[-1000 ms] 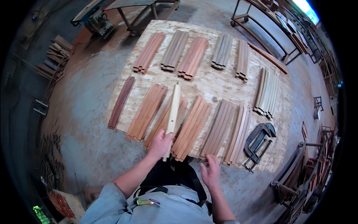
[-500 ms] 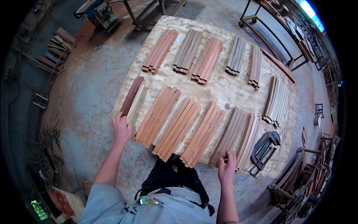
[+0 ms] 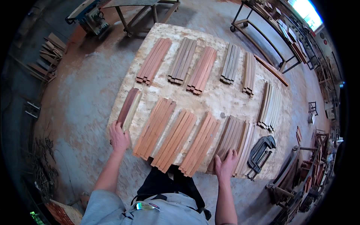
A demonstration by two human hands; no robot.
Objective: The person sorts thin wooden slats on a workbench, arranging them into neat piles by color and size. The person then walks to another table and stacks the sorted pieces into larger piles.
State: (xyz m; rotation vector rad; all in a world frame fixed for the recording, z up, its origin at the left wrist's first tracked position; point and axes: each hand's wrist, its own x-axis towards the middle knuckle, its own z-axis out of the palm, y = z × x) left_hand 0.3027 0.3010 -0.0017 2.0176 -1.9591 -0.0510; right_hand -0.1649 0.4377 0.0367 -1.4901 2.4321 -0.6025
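My left hand [image 3: 119, 137] closes round the near ends of a narrow pair of wooden strips at the table's left edge: a dark red-brown strip [image 3: 129, 104] and a pale yellowish strip [image 3: 134, 111] lying side by side. At the near right, my right hand [image 3: 226, 165] rests over the near end of a bundle of brown wooden strips [image 3: 229, 135], its thumb and fingers apart. Beside it lies a lighter bundle of strips [image 3: 246, 144]. Between my hands, three bundles of orange-brown strips [image 3: 154, 129] lie with their ends jutting past the near edge.
On the worn plywood table [image 3: 180, 93], a far row holds several more strip bundles [image 3: 153, 60]. Black C-clamps [image 3: 259, 153] lie at the right. A long wooden bar [image 3: 270, 69] lies along the far right edge. Beyond stand a wheeled metal rack [image 3: 258, 33] and a blue machine [image 3: 88, 18].
My right hand has gone from curled fingers to spread ones at the brown bundle. My left hand stays at the same strips. The whole view has shifted slightly.
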